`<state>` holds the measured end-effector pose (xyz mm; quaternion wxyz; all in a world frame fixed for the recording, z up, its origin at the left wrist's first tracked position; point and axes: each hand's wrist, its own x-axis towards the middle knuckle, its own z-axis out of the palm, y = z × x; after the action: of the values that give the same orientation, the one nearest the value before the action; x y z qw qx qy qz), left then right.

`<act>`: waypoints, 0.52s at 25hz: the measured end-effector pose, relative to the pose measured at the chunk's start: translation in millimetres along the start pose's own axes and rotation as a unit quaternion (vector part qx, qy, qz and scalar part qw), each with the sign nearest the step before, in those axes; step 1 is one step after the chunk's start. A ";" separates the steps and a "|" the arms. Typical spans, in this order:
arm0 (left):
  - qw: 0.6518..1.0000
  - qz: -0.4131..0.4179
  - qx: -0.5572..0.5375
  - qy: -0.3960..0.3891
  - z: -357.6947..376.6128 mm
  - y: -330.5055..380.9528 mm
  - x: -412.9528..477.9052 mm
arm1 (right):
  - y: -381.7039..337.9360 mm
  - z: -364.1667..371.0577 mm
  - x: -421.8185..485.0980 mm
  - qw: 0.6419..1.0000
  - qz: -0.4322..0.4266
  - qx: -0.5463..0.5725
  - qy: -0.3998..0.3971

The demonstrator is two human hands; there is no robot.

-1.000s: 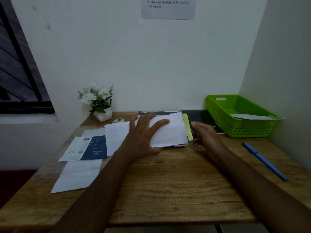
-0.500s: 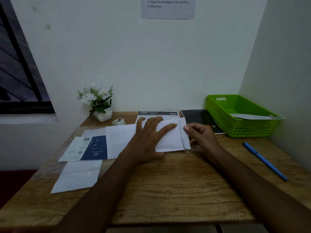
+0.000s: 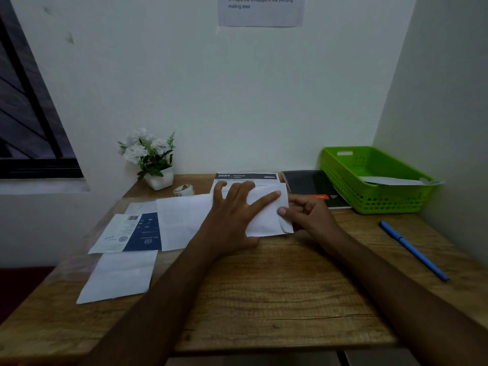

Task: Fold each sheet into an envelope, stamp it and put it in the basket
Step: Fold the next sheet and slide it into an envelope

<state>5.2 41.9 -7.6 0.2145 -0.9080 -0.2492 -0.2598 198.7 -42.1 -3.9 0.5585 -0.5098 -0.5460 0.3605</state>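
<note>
A white folded sheet point(image 3: 266, 220) lies at the middle back of the wooden desk point(image 3: 277, 291). My left hand point(image 3: 235, 215) presses flat on it with straight, spread fingers. My right hand point(image 3: 307, 215) is at the sheet's right edge, fingers curled, pinching the narrow folded flap there. The green basket point(image 3: 340, 178) stands at the back right with one white envelope point(image 3: 393, 180) inside.
Loose white sheets point(image 3: 121, 278) and a blue-and-white leaflet point(image 3: 132, 233) lie to the left. A printed form point(image 3: 247, 177), a black notebook point(image 3: 309, 183), a tape roll point(image 3: 183, 190) and a flower pot point(image 3: 153, 159) sit along the back wall. A blue pen point(image 3: 412, 250) lies right.
The yellow strip along the sheet's right edge is gone from view; my right hand has folded the flap over and now pinches it. My left hand slid slightly right, still pressing.
</note>
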 end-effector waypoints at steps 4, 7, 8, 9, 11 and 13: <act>0.999 -0.014 0.010 0.043 -4.0 -7.5 -0.7 | 1.7 1.5 -1.1 0.993 0.044 0.076 -0.084; 0.998 -0.005 0.017 0.057 -3.9 -7.6 -0.6 | 3.7 1.6 -0.3 0.989 0.051 0.093 -0.099; 0.998 -0.003 0.014 0.055 -3.3 -7.3 -0.1 | 4.5 0.8 0.5 0.990 0.047 0.090 -0.099; 0.998 -0.006 0.010 0.055 -2.9 -6.5 0.4 | 4.6 0.4 0.9 0.991 0.041 0.089 -0.095; 0.997 -0.018 0.009 0.070 -4.0 -3.4 1.7 | 4.0 -0.5 2.3 0.993 0.028 0.096 -0.065; 0.994 -0.034 -0.001 0.100 -7.6 2.4 3.2 | 2.5 -1.0 3.3 0.993 0.012 0.118 -0.011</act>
<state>6.1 37.1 -0.5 0.2286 -0.8686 -0.2569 -0.3568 200.6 -38.6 -5.4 0.6044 -0.4431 -0.4994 0.4347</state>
